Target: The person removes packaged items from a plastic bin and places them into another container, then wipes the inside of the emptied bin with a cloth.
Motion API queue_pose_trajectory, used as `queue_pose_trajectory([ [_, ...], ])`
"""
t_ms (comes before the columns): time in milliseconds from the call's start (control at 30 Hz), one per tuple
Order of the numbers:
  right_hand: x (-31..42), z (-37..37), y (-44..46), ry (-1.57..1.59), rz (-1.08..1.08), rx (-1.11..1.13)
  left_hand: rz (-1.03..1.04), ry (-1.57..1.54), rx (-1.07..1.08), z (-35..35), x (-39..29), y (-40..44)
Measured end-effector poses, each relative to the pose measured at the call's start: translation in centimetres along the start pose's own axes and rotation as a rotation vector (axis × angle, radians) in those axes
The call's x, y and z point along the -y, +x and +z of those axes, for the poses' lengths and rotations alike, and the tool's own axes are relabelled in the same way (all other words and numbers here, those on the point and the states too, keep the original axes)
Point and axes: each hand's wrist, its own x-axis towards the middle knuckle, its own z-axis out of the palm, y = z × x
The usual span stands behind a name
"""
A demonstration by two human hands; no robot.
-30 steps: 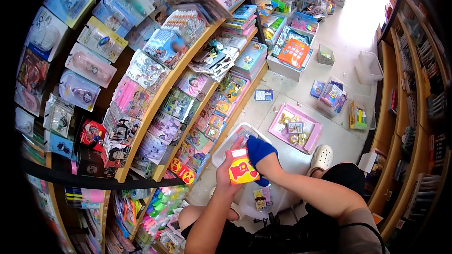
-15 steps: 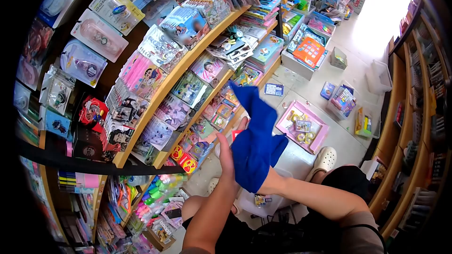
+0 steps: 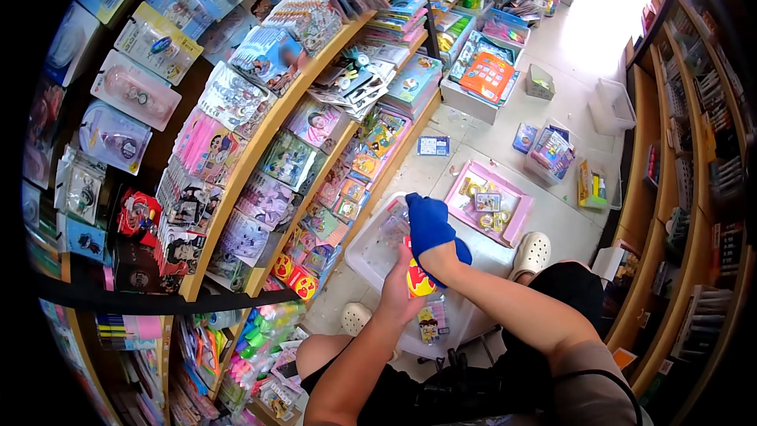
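My left hand (image 3: 397, 288) is closed around a red and yellow packet (image 3: 420, 281) above a translucent plastic bin (image 3: 364, 251). My right hand (image 3: 440, 259) grips a blue cloth (image 3: 430, 227) bunched over its fingers. The cloth lies against the packet's upper part and hides much of it. Inside the bin, a small picture packet (image 3: 430, 322) sits below my hands, with some clear packaging at the far end.
A pink tray (image 3: 520, 221) with small packaged items lies on the floor just beyond the bin. A small tub of packets (image 3: 550, 158) and a clear box (image 3: 612, 104) stand farther right. Stocked shelves (image 3: 276, 106) line the left; more shelves (image 3: 670, 213) the right.
The blue cloth, hanging spread out and loose before, is now bunched against the packet. My right hand has moved down to it. The packet shows more clearly, and the view has shifted slightly.
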Motion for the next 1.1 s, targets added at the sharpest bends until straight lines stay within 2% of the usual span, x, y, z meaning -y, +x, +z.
queue_pose_trajectory([
  [67,-2.4,1.0,0.4,-0.12,-0.066,-0.106,-0.001,0.099,-0.034,0.5,-0.4,-0.7],
  [100,-3.0,1.1,1.1,0.068,0.13,-0.092,0.024,0.03,0.084,0.4,-0.8,-0.8],
  [133,-3.4,1.3,1.3,0.442,0.324,-0.015,0.028,-0.016,0.145,0.3,-1.1,-0.8],
  [167,-3.3,1.3,1.6,0.911,0.57,-0.038,0.035,-0.062,0.205,0.3,-1.6,-0.8],
  [200,-2.5,0.7,2.2,1.246,0.822,-0.136,0.044,-0.108,0.265,0.3,-2.1,-0.8],
  [267,-1.5,-1.4,2.1,1.492,0.984,0.175,0.118,0.025,0.25,0.0,-3.2,-0.7],
  [300,-1.9,-0.7,1.9,1.498,1.034,0.256,0.155,0.087,0.239,-0.3,-3.7,-0.6],
  [333,-1.6,-0.5,1.6,1.609,0.982,0.314,0.192,0.147,0.226,-0.6,-4.1,-0.7],
  [400,-0.6,-1.0,1.0,1.678,0.974,0.471,0.282,0.388,-0.02,-1.3,-4.7,-0.4],
  [467,-0.7,-0.6,0.8,1.778,0.91,0.538,0.612,1.205,-0.369,-3.2,-4.3,1.0],
  [533,-0.9,-0.7,0.8,1.845,0.832,0.55,0.891,1.489,-0.552,-4.0,-4.3,1.1],
  [567,0.1,-1.4,0.9,1.868,0.865,0.577,1.034,1.626,-0.646,-4.0,-4.5,1.1],
  [667,1.1,-0.8,0.3,1.796,0.933,0.589,0.889,1.483,-0.212,-3.0,-3.5,1.2],
  [700,2.3,-1.0,-0.2,1.723,0.918,0.595,0.878,1.445,-0.273,-3.1,-2.4,1.5],
  [733,2.7,0.0,-0.6,1.574,0.933,0.529,0.791,1.268,-0.287,-3.0,-1.8,1.6],
  [800,3.7,2.9,-1.7,1.1,0.723,0.191,0.428,0.343,-0.256,-0.7,-0.7,1.3],
  [833,3.4,3.8,-1.8,0.848,0.551,0.073,0.219,0.218,-0.289,-1.4,-0.8,1.1],
  [867,3.8,4.1,-1.6,0.559,0.423,-0.063,0.213,0.158,-0.25,-1.1,-0.5,1.1],
  [900,3.4,2.5,-1.2,0.223,0.242,-0.018,0.204,0.098,-0.21,-0.5,-0.2,1.0],
  [967,2.3,1.8,-0.8,0.04,-0.124,-0.188,0.163,-0.003,-0.122,0.5,-0.1,0.8],
  [1067,2.3,-0.1,0.0,-0.066,-0.132,-0.193,0.083,-0.11,-0.027,0.9,-0.7,0.6],
  [1100,2.3,-0.5,0.4,-0.048,-0.192,-0.27,0.064,-0.129,-0.028,0.6,-0.7,0.7],
])
